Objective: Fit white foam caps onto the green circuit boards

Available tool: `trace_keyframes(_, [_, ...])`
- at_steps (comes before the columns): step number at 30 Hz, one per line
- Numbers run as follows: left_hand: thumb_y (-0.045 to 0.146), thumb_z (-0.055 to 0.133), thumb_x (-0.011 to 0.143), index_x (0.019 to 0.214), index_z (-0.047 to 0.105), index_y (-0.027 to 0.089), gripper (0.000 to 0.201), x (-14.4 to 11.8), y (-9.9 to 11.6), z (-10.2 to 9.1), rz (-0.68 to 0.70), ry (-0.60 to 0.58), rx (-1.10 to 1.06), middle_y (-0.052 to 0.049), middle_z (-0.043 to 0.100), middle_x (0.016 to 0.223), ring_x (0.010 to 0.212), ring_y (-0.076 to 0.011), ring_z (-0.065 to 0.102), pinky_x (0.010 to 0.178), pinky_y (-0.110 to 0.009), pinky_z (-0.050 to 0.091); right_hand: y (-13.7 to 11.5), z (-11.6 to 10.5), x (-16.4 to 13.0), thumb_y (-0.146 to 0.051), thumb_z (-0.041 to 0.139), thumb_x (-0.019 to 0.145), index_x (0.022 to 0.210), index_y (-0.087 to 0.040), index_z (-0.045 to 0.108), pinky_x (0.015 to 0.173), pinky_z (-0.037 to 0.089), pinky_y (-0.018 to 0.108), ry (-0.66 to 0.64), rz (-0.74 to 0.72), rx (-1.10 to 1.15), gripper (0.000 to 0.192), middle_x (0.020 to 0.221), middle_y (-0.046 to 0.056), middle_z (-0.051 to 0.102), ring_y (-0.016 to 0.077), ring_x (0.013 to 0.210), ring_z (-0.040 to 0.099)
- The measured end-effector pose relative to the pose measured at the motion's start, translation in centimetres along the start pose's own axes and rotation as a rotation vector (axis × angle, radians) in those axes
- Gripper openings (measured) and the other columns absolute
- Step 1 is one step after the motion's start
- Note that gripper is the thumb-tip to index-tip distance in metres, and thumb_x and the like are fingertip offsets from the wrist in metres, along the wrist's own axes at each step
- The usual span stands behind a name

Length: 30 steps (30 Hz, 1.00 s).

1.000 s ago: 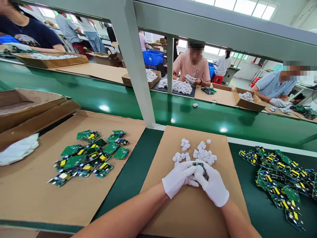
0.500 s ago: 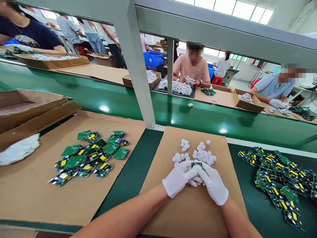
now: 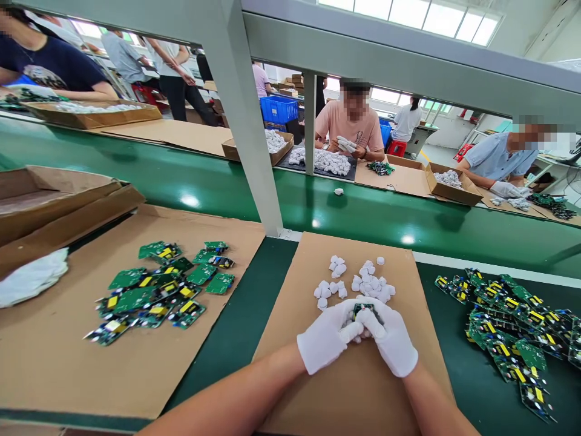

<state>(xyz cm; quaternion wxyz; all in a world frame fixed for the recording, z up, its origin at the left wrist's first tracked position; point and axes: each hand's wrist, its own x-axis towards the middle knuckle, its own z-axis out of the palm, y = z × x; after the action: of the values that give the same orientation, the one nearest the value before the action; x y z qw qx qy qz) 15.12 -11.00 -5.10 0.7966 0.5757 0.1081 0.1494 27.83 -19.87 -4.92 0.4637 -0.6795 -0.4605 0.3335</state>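
Both my hands wear white gloves and meet over a brown cardboard sheet (image 3: 358, 393). My left hand (image 3: 324, 336) and my right hand (image 3: 393, 342) press together around a small green circuit board (image 3: 363, 310) with a white plastic piece; only the board's top shows between the fingers. Just beyond my fingers lies a loose heap of small white plastic shells (image 3: 363, 281).
Piles of green circuit boards lie at the right (image 3: 508, 327) and on cardboard at the left (image 3: 158, 284). A white cloth (image 3: 31, 278) and an open carton (image 3: 54, 200) sit far left. A green conveyor belt (image 3: 363, 212) carries one white piece (image 3: 338, 191). Other people work beyond it.
My hands have shifted slightly and the board shows more between the fingers. The white piece on the conveyor has travelled to the left.
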Motion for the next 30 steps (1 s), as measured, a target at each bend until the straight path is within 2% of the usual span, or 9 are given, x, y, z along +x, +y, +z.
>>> trace_keyframes(3, [0.027,0.063,0.075,0.113,0.055,0.016,0.040,0.0,0.3,0.4,0.002,0.007,-0.009,-0.004,0.059,0.084,0.074,-0.0122,0.053,0.067,-0.024,0.044,0.0,0.0,-0.2,-0.045,0.050,0.085,0.105,-0.021,0.064,0.075,0.051,0.028,0.010,-0.006,-0.037,0.034,0.087,0.003,0.070,0.0194,0.083,0.063])
trace_keyframes(7, [0.040,0.055,0.081,0.103,0.059,0.012,0.036,0.1,1.2,0.6,-0.111,0.080,-0.024,-0.004,0.058,0.070,0.061,-0.0102,0.052,0.053,-0.020,0.042,-0.5,-0.2,-0.2,-0.048,0.037,0.090,0.113,-0.021,0.061,0.069,0.053,0.028,-0.064,0.002,0.048,0.042,0.089,0.003,0.071,0.0186,0.078,0.064])
trace_keyframes(11, [0.043,0.055,0.080,0.107,0.058,0.014,0.039,0.0,1.8,0.3,-0.118,0.022,-0.086,-0.007,0.060,0.081,0.070,-0.0125,0.057,0.058,-0.021,0.046,-0.7,-0.2,0.0,-0.046,0.042,0.089,0.109,-0.023,0.064,0.090,0.047,0.033,-0.015,-0.074,-0.003,0.037,0.104,0.004,0.069,0.0214,0.098,0.061])
trace_keyframes(14, [0.041,0.053,0.081,0.105,0.060,0.013,0.038,0.1,1.7,0.1,-0.165,0.054,-0.084,-0.007,0.060,0.079,0.068,-0.0139,0.059,0.052,-0.020,0.046,-0.7,-0.1,0.1,-0.044,0.036,0.091,0.111,-0.022,0.063,0.093,0.045,0.034,-0.063,-0.096,0.031,0.040,0.110,0.004,0.067,0.0218,0.103,0.059])
trace_keyframes(16, [0.040,0.051,0.082,0.104,0.061,0.013,0.036,0.2,1.5,0.1,-0.160,0.084,-0.096,-0.007,0.061,0.077,0.067,-0.0138,0.059,0.052,-0.020,0.046,-0.7,0.0,0.0,-0.042,0.042,0.089,0.113,-0.021,0.060,0.089,0.047,0.032,-0.076,-0.106,0.019,0.036,0.110,0.004,0.066,0.0209,0.101,0.060])
trace_keyframes(20, [0.038,0.053,0.082,0.102,0.062,0.015,0.032,0.1,1.4,0.2,-0.156,0.093,-0.109,-0.007,0.062,0.083,0.070,-0.0122,0.058,0.058,-0.020,0.048,-0.5,0.3,-0.2,-0.033,0.055,0.081,0.112,-0.022,0.059,0.070,0.052,0.026,-0.017,-0.079,-0.118,0.033,0.091,0.001,0.070,0.0168,0.076,0.063])
trace_keyframes(22, [0.038,0.055,0.081,0.101,0.063,0.014,0.032,0.1,1.4,0.2,-0.167,0.098,-0.103,-0.006,0.062,0.081,0.069,-0.0119,0.058,0.057,-0.019,0.048,-0.6,0.2,-0.2,-0.035,0.055,0.081,0.112,-0.023,0.059,0.068,0.052,0.025,-0.047,-0.061,-0.100,0.033,0.088,0.001,0.070,0.0162,0.073,0.063])
trace_keyframes(27, [0.043,0.050,0.083,0.107,0.059,0.014,0.038,0.1,1.7,0.1,-0.152,0.039,-0.154,-0.007,0.061,0.076,0.068,-0.0134,0.060,0.051,-0.018,0.046,-1.5,-0.8,0.0,-0.048,0.042,0.087,0.120,-0.024,0.057,0.072,0.051,0.027,-0.159,-0.061,0.098,0.043,0.110,0.003,0.065,0.0183,0.085,0.062])
trace_keyframes(30, [0.044,0.055,0.081,0.103,0.059,0.013,0.038,0.1,1.9,0.1,-0.150,0.035,-0.122,-0.007,0.061,0.077,0.067,-0.0129,0.060,0.048,-0.016,0.044,-1.3,-0.8,0.1,-0.052,0.039,0.088,0.116,-0.022,0.061,0.059,0.050,0.026,-0.105,-0.006,0.117,0.046,0.089,0.004,0.069,0.0163,0.068,0.060])
